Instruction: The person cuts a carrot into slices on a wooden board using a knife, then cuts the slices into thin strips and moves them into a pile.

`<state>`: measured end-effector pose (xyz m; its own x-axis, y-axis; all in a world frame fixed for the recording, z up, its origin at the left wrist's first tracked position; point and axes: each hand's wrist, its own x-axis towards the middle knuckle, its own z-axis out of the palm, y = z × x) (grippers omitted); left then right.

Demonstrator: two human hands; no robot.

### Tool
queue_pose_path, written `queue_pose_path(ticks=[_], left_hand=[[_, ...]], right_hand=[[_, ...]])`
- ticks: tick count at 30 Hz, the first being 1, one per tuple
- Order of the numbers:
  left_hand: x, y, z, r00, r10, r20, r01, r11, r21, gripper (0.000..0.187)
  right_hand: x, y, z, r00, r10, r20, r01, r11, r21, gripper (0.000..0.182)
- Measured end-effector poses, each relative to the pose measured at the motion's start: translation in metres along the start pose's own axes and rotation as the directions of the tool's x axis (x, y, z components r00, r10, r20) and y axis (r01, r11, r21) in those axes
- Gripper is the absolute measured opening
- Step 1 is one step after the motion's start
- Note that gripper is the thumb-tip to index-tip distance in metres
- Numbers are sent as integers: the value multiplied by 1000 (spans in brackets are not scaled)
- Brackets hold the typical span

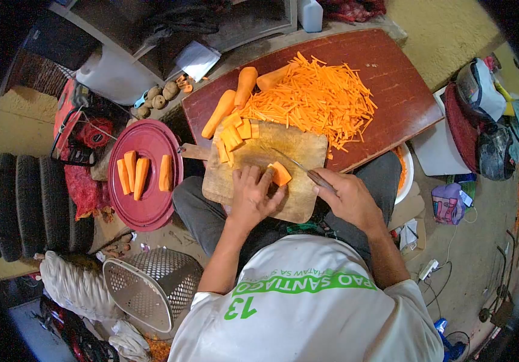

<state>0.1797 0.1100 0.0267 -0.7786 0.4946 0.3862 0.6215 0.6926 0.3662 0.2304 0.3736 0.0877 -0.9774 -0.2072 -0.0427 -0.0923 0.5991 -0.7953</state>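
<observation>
My left hand [253, 194] rests on the wooden cutting board [220, 184], its fingers bent and holding a carrot piece [280, 174] near the thumb. In my right hand [355, 200] is a kitchen knife [295, 162], gripped by its handle. The blade points up and left across the board, just beyond the carrot piece. Cut carrot chunks [231, 137] lie at the board's far left corner. Behind the board, a large heap of carrot sticks [317, 99] spreads over the red-brown table [392, 78], with whole peeled carrots [220, 113] on its left.
A red round lid [128, 212] with several carrot pieces [141, 175] is at the left. A plastic basket [144, 289] lies tipped at lower left. A white bucket [405, 181] sits partly under the table's right side. Tires [30, 205] stand far left.
</observation>
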Motion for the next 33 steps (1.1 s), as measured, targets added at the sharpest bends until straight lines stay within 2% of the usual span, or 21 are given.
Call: queue_pose_path(ticks=[4,11,13,17,18,21,26,30,33], left_hand=[[1,12,10,998,37,-44,-35,998,44,47],[-2,-1,13,999,-51,-3,50,988,-143,54],[0,-2,12,997,-74,8,74,982,-171,50],[-1,-14,23,994,-111,-17,102,957,-273,42],[-2,-17,23,994,-112,-7,105,955,-276,42],[-1,-19,23,993,-115,9,113,955,-273,43],[2,-14,20,995,-102,16,103,971,-216,41],[0,-15,29,989,-137,-50,122,964,-235,35],[4,-8,25,984,-153,-87,128,962,-241,30]], right_hand=[[1,-3,-3,1000,18,15,-18,999,33,32],[1,5,-1,1000,-19,-11,19,1000,3,30],[2,6,-1,1000,-22,-11,22,999,33,30],[-4,10,-5,1000,26,-6,-25,981,190,33],[-7,9,-7,999,39,-6,-37,971,237,34],[-17,5,-13,989,139,43,-145,965,221,33],[-21,18,0,982,184,41,-186,909,374,34],[-18,19,14,963,244,118,-270,830,487,38],[-16,14,10,942,299,152,-335,829,449,38]])
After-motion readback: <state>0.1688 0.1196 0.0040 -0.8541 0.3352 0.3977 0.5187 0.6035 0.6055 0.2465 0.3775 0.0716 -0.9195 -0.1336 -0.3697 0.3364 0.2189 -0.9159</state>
